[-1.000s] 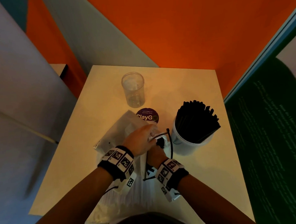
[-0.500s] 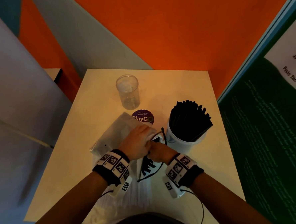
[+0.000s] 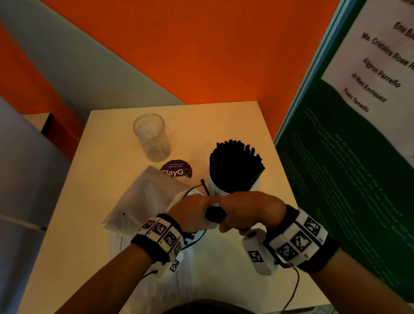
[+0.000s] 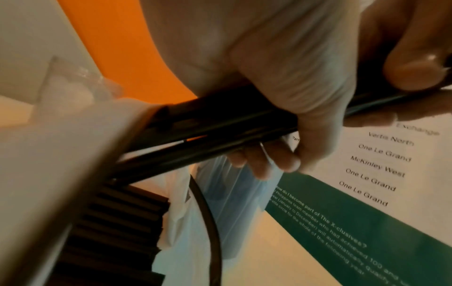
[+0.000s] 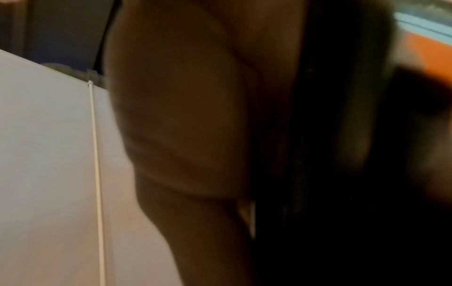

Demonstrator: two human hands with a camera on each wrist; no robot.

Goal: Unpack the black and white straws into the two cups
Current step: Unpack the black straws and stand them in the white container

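A white cup (image 3: 215, 190) packed with black straws (image 3: 235, 167) stands right of centre on the table. A clear empty cup (image 3: 151, 138) stands behind it to the left. In front of the white cup my two hands meet. My right hand (image 3: 248, 212) grips a small bundle of black straws (image 4: 220, 123), fingers wrapped round it. My left hand (image 3: 192, 213) holds the mouth of the plastic bag (image 3: 146, 204) that the bundle sticks out of. A pack of white straws (image 3: 165, 280) lies under my left wrist. The right wrist view is dark and blurred.
A purple round sticker (image 3: 176, 170) is on the table (image 3: 103, 143) between the cups. A thin black cable (image 3: 198, 187) loops up beside the white cup. A green and white poster board (image 3: 359, 171) stands along the right side, with orange walls behind.
Both hands have lifted off the bag on the table. The right hand has swung out to the right with black straws in its grip. The camera tilted up.
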